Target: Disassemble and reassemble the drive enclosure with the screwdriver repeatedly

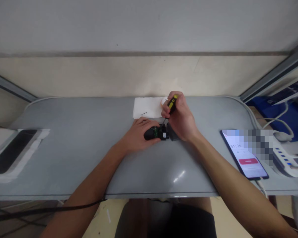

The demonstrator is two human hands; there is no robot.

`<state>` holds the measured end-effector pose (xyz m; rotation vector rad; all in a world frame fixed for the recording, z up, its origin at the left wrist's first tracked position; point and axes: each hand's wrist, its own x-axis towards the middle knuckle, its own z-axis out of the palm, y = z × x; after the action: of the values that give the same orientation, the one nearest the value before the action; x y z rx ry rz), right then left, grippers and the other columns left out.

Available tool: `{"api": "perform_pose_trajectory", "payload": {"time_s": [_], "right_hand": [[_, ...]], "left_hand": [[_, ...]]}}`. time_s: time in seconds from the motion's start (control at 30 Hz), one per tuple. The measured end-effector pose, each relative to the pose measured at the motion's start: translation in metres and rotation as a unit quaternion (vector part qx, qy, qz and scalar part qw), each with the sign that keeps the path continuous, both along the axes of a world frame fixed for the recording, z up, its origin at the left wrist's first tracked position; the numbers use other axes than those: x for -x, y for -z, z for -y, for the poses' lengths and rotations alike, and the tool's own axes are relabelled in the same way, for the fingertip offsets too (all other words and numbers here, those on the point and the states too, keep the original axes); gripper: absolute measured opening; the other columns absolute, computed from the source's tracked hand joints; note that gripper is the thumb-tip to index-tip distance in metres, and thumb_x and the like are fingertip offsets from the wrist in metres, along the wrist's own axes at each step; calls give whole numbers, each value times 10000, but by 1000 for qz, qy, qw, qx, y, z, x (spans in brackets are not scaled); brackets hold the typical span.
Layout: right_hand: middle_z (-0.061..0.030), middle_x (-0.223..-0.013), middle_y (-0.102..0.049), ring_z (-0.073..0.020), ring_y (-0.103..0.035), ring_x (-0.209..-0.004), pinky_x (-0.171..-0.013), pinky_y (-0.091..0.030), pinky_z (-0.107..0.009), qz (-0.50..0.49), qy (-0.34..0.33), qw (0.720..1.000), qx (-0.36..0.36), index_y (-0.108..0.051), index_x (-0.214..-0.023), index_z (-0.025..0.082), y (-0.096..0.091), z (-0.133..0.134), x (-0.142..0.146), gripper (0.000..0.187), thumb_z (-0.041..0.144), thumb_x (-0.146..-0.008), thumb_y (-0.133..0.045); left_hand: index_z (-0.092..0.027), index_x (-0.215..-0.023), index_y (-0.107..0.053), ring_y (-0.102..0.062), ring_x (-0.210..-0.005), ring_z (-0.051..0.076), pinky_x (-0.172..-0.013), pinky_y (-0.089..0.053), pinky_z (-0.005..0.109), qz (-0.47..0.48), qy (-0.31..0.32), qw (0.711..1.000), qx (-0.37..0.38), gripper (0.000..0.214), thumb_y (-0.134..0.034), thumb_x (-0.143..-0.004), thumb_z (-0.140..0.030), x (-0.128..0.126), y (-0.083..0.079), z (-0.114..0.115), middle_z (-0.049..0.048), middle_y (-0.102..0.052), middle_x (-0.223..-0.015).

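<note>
A small black device with an exposed green circuit board [156, 132], possibly an opened computer mouse, lies on the desk. My left hand [140, 134] is closed round its left end, thumb along the near side and fingers over the far side. In my right hand [181, 115] is a screwdriver [173, 103] with a black and yellow handle, tilted so its thin shaft points down at the device. The tip is too small to make out. A dark rounded piece [172, 133] sits beside the device, partly hidden by my right hand.
Behind the device lies white paper [149, 104] with several tiny dark screws [144, 113] and a round white item [164, 100]. At right are a lit phone [247, 162] with a cable and a white power strip [288, 162]. A dark tablet-like slab [13, 150] rests far left.
</note>
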<state>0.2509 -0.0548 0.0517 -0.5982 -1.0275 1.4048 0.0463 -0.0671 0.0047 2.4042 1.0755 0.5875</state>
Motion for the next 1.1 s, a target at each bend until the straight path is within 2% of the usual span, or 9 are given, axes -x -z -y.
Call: {"api": "perform_pose_trajectory", "payload": {"time_s": [0.37,0.73,1.1], "right_hand": [[17,-753,-418,-161,-427,-666,-622,-454,-303,14,14,1000,3,-545,-979,309,-2,0,0,385,691,-988,-589],[28,-727,-417,-151,-402,-639,-605,-434,-292,13,-5,1000,12,-530,-983,306,-3,0,0,404,703,-975,-604],[30,-725,-423,-153,-382,-645,-629,-401,-300,10,-20,1000,-18,-543,-994,297,0,-1,0,387,682,-996,-581]], "left_hand": [[-299,-1294,-663,-576,-1317,308,-1199,-395,517,-3,-2,1000,-4,437,-797,-922,-484,0,1,-1,38,-721,-1372],[-304,-1295,-666,-568,-1341,303,-1216,-372,509,-4,-1,1000,2,438,-794,-924,-499,-1,2,-1,27,-722,-1382],[-276,-1281,-667,-586,-1310,298,-1189,-393,499,0,-2,1000,-11,435,-814,-917,-464,-2,1,-1,28,-734,-1366]]}}
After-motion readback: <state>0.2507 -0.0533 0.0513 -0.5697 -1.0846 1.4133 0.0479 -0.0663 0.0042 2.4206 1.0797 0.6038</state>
